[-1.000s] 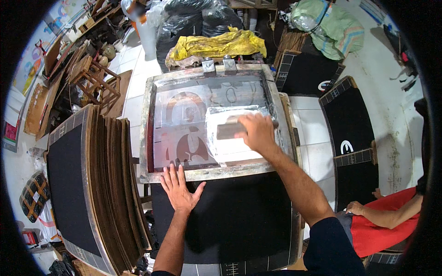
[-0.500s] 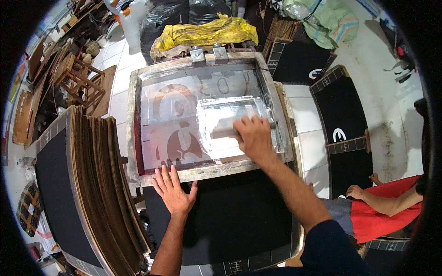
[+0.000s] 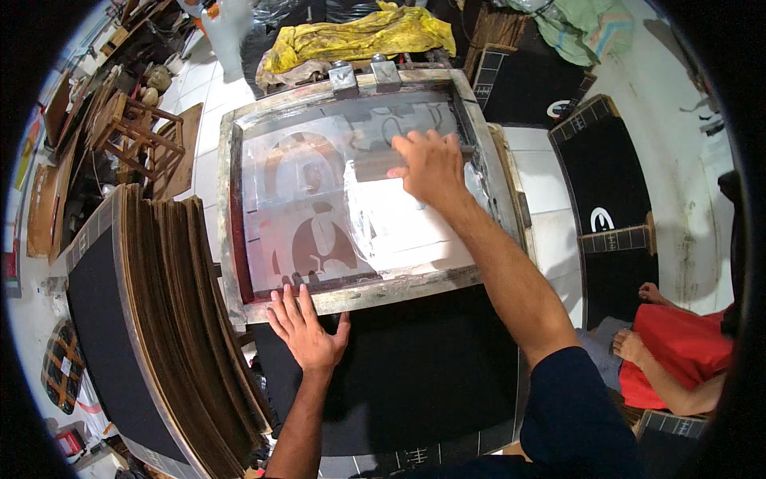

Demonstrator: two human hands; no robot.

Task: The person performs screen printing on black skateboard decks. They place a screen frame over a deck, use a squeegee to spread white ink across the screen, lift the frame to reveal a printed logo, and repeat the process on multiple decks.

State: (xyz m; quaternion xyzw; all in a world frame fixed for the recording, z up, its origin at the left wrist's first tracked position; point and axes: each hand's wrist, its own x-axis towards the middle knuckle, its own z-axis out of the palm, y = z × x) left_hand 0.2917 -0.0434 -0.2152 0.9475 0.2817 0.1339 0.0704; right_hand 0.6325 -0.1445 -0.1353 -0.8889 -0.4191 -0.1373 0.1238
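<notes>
A wooden-framed printing screen (image 3: pixel 231 195) lies before me, held by metal hinge clamps at its far edge. Its mesh carries curved stencil shapes, and white ink (image 3: pixel 403 227) covers its right middle part. My right hand (image 3: pixel 431 168) grips a squeegee (image 3: pixel 373 166) over the far part of the ink; my fingers hide much of it. On the frame's near edge rests my left hand (image 3: pixel 307 327), fingers spread and holding nothing. Beneath the screen a black board (image 3: pixel 415 375) with a ruled pale border sticks out toward me.
A tall stack of black-faced boards (image 3: pixel 159 303) stands at the left. More printed black boards (image 3: pixel 610 172) lie at the right. A person in a red shirt (image 3: pixel 678 351) is at the lower right. Yellow cloth (image 3: pixel 359 40) lies behind the screen, a wooden stool (image 3: pixel 132 140) far left.
My right hand has moved the squeegee away from me, toward the far side of the screen. My left hand stays on the frame's near edge.
</notes>
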